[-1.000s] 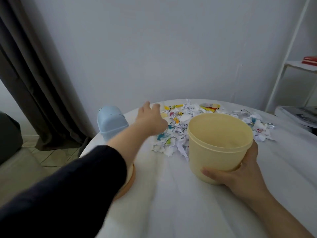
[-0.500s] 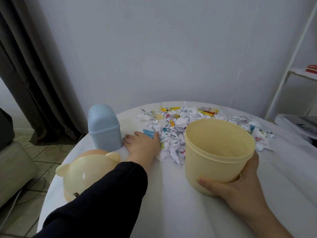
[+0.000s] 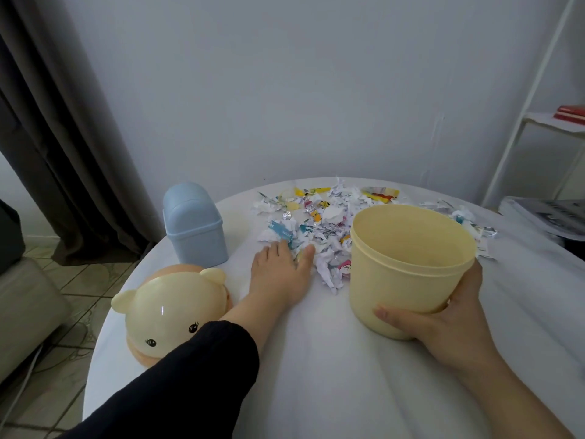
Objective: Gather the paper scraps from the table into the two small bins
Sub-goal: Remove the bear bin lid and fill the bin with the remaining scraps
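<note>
Many paper scraps [image 3: 329, 217] right at left hand's [image 3: 280, 275] fingertips [image 3: 274, 246], beside yellow bin [image 3: 408, 274]

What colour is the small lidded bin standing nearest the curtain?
The lidded bin is pale blue all over, lid included; the head view shows it clearly.

Near tabletop [image 3: 316, 375] lies bare; blue bin [image 3: 194, 226] and bear lid [image 3: 167, 312] crowd left.

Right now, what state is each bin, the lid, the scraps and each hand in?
Paper scraps: loose pile on the table.
Yellow bin: lid off, no scraps visible inside.
Blue bin: upright, lid on.
Bear lid: off, lying on the table.
Left hand: flat, fingers on the pile's near edge.
Right hand: grips the yellow bin's base.
</note>
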